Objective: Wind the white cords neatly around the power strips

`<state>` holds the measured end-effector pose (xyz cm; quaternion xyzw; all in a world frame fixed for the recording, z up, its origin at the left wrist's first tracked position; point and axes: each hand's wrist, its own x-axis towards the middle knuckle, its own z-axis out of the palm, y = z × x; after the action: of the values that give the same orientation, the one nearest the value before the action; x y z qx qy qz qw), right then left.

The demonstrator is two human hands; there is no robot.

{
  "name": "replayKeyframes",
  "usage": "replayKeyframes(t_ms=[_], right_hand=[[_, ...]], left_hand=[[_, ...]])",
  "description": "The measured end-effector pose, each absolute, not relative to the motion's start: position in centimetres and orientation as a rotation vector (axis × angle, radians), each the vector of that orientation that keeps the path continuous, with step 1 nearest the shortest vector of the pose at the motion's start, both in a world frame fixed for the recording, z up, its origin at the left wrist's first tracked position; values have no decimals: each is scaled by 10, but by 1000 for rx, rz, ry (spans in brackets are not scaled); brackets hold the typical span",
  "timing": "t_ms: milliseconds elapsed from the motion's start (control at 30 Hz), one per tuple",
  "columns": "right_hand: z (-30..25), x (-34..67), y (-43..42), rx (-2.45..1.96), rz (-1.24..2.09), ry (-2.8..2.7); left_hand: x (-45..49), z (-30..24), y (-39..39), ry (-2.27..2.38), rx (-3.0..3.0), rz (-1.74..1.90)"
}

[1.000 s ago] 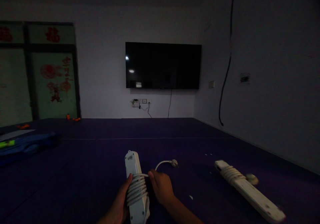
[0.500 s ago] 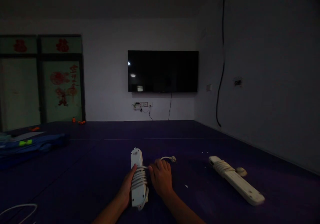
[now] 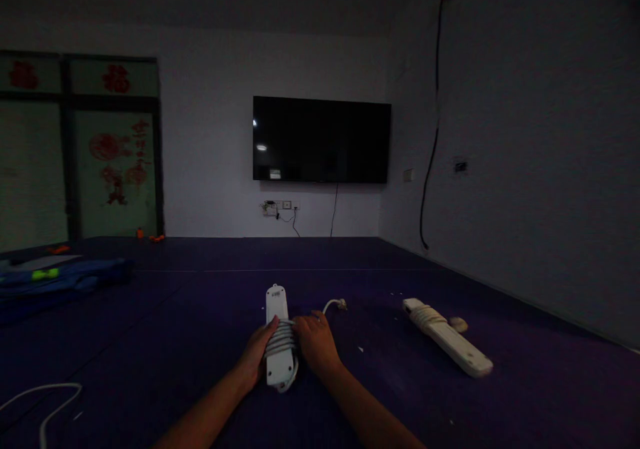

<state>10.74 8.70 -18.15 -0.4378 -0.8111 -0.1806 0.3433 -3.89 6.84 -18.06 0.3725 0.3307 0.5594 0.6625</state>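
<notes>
A white power strip (image 3: 278, 367) lies lengthwise before me, its underside with a small label facing up. My left hand (image 3: 257, 352) grips it from the left, thumb pressed over the wound cord. Several turns of white cord (image 3: 281, 339) circle the strip's middle. At its right edge, my right hand (image 3: 316, 342) is closed on the loose end of this cord. Beyond those fingers the end curves out to a plug (image 3: 341, 304). Farther right rests a second power strip (image 3: 457, 349), its own cord wrapped near one end and a plug beside it.
The surface is dark purple (image 3: 200, 342). Folded blue clothing (image 3: 95, 275) lies at left, with a white cable (image 3: 60, 395) nearer me. Small orange objects (image 3: 157, 239) sit at the far edge. A television (image 3: 320, 141) hangs on the far wall, and a black cable (image 3: 433, 155) hangs on the right wall.
My right hand has drawn in close against the strip's right edge, shortening the cord stretch between the hands. The view has shifted slightly; the left hand keeps its grip.
</notes>
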Motion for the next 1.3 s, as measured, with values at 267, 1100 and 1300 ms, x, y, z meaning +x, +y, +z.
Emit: replayKeyframes(t_ms=[267,1100,1300], right_hand=[[-179,110,84,-1235,-485,-2113],[-182,104,88,-1095,-280,-2348],[-176,104,81,-1192,-376,-2377]], left_hand=[[-40,-179,71,725,831,1216],[-39,-180,74,751,708,1235],[-39,-181,72,738,726,1230]])
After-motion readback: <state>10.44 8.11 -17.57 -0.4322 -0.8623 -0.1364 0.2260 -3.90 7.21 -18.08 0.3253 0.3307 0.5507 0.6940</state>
